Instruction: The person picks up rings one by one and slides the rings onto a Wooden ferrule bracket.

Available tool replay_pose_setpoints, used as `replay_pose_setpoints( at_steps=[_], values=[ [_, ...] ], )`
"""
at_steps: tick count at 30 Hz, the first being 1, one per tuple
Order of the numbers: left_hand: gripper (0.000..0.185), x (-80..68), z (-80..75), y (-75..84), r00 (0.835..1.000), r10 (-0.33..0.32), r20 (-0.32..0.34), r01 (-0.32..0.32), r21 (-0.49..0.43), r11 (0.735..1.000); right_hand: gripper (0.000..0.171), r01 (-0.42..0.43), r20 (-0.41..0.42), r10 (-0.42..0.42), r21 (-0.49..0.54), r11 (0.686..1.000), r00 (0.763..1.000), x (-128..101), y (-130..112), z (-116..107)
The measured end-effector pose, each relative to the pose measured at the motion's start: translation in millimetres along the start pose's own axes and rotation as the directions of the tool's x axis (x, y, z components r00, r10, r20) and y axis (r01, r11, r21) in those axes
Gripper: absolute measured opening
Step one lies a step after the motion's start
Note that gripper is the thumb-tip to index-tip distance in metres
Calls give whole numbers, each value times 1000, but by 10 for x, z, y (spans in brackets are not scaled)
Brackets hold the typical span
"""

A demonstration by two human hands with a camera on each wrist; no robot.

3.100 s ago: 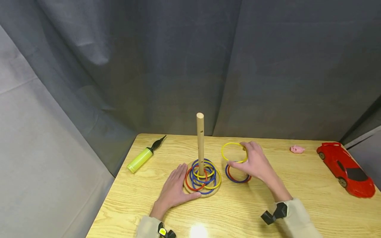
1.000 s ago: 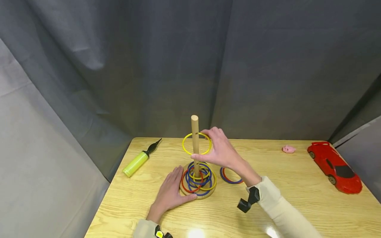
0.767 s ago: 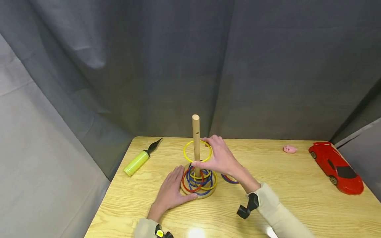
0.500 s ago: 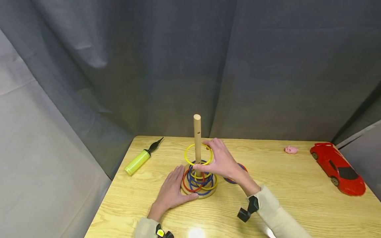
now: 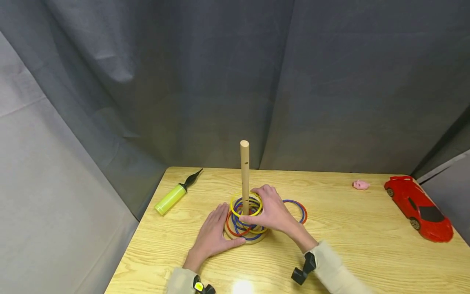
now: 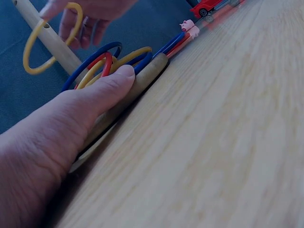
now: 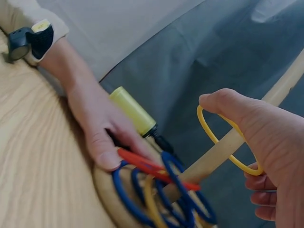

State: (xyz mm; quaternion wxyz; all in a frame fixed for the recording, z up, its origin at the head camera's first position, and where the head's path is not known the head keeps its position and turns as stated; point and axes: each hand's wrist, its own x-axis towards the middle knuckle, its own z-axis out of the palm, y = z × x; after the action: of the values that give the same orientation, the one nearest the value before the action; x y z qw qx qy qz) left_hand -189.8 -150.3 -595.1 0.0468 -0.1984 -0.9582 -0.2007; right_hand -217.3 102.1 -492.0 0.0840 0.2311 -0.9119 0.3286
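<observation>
A wooden peg stands upright on a round wooden base, with several blue, red and yellow rings lying loosely around its foot. My right hand pinches a yellow ring between thumb and fingers. The peg passes through this ring, which hangs just over the rings on the base. At the base's left side my left hand rests with fingers straight along the edge, its thumb lying over the front rim. Partly behind the right hand, a red ring and a blue ring overlap on the table.
A lime-green hand pump with a black nozzle lies at the back left. Toward the right are a small pink pig and a red toy car. A dark curtain hangs behind the wooden table.
My right hand has brought the yellow ring left from beside the blue and red rings, over the peg's top, and lowered it down the peg. The left hand has stayed at the base.
</observation>
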Motion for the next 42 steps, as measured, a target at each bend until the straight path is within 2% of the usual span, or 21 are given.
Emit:
replay_pose_setpoints(
  at_steps=[9,18,23,31,37,42],
  values=[
    [130,-46,4,-29,1000,1,9,-1,1,1000,96,-32,31,31,5,999,999,-114,137,255],
    [129,-27,2,-12,1000,9,-1,-9,0,1000,97,-34,29,36,-52,998,999,-75,201,358],
    [129,-20,1,-10,1000,5,-1,-5,-5,1000,97,-45,34,47,-49,998,998,-64,213,416],
    [129,-8,-18,8,1000,2,8,-2,-19,1000,102,-38,48,39,-20,999,998,-98,187,416],
    [130,-2,-22,7,1000,-10,20,10,-6,1000,103,-34,6,33,51,998,999,-186,196,352],
    [130,-1,-11,2,1000,-8,16,8,-1,1000,96,-34,-29,38,124,992,999,-310,251,296]
  ],
)
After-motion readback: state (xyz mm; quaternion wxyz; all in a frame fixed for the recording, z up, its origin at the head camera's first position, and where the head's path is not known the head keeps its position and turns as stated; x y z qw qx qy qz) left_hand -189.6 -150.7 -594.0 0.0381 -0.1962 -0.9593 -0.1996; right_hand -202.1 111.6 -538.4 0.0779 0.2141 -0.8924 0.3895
